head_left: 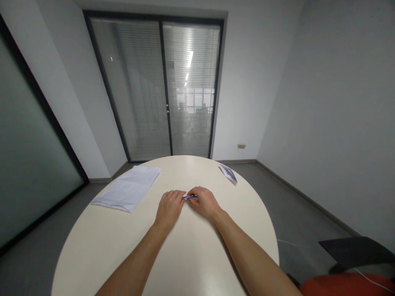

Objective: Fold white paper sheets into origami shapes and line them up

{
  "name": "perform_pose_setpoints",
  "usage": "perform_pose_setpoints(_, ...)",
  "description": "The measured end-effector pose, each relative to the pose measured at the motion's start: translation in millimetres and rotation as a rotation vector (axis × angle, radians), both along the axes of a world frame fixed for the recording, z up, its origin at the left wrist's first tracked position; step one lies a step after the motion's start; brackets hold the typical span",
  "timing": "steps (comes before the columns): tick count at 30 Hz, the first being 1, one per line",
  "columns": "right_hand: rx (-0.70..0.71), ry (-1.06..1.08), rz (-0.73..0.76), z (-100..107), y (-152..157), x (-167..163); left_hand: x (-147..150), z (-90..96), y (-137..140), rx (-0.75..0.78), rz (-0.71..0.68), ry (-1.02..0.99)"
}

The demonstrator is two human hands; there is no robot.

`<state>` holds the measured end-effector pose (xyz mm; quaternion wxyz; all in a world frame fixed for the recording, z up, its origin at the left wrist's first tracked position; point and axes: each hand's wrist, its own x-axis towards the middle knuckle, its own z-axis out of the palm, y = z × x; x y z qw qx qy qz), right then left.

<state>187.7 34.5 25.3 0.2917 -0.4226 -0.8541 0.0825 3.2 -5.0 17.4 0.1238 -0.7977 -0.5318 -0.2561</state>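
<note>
Near the middle of the table, my left hand (171, 205) and my right hand (203, 201) meet with their fingertips close together. Between them shows a thin folded paper strip (189, 197), white with dark blue bands. My left fingers are closed on its left end, and my right thumb and fingers pinch its right end. Most of the strip is hidden by the fingers. Ahead and to the right lies a small folded paper (228, 174) with a dark printed picture, apart from both hands.
A stack of white cloth-like or paper sheets (131, 187) lies at the left of the round cream table (182, 263). A chair with a red seat (342, 285) and black part stands at the lower right. Glass doors with blinds (191, 135) stand beyond the table.
</note>
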Motion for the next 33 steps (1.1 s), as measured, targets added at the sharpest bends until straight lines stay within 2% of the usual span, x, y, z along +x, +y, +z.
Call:
perform_pose_setpoints(18,-0.062,-0.041,0.048,-6,2,2,-1,2.2,-2,-0.211,0.052,-0.020)
perform_pose_setpoints(26,-0.120,-0.035,0.176,-23,10,6,-4,-13.9,5,-0.306,0.017,-0.171)
perform_pose_setpoints(30,-0.184,-0.149,0.246,-26,6,5,-4,-25.6,8,-0.368,0.009,-0.078)
perform_pose_setpoints(33,-0.271,-0.257,0.230,-23,1,4,-4,-29.8,7,-0.415,-0.001,0.046)
